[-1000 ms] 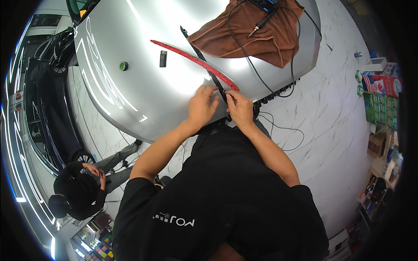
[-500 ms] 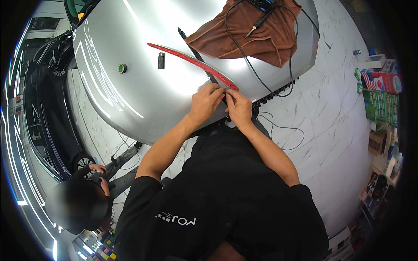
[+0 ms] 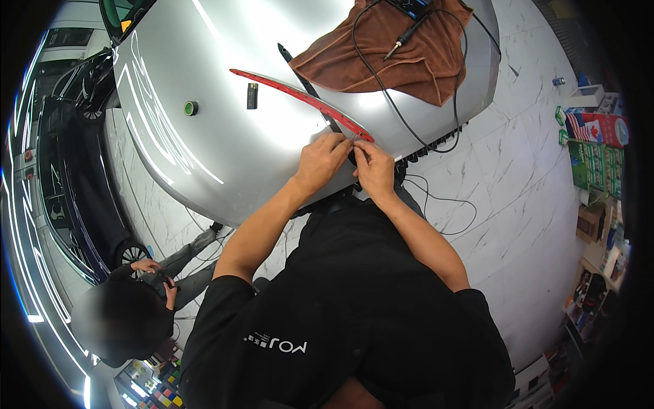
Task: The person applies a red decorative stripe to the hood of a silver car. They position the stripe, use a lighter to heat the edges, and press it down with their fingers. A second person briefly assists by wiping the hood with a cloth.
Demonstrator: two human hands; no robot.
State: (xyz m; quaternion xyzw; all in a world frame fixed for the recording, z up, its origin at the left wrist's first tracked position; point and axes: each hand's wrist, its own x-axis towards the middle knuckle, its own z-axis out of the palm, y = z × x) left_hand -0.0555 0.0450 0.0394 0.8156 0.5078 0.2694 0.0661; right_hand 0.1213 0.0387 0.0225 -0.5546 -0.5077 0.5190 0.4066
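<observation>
Close together at the front edge of a silver car hood (image 3: 266, 143), my left hand (image 3: 320, 163) and my right hand (image 3: 375, 170) are both closed, fingertips pinching. Whatever they hold is too small to make out. Just beyond the fingertips lies the near end of a long, thin red strip (image 3: 306, 100), a curved piece tapering toward the far left. A black strip (image 3: 308, 86) crosses beneath it, its near part hidden by my hands. Left of the red strip are a small dark lighter-like block (image 3: 252, 96) and a round green-topped tin (image 3: 191, 108).
A brown cloth (image 3: 340, 65) covers the hood's far right, bearing a soldering iron (image 3: 407, 35) and a blue-black box (image 3: 409, 6). Its black cable (image 3: 381, 85) loops over the edge. A co-worker (image 3: 122, 320) is at lower left, near a dark car (image 3: 88, 184). Cluttered shelves (image 3: 599, 238) stand right.
My hands stay nearly in place, with only a slight shift of the fingers. The co-worker's hands at lower left have moved a little.
</observation>
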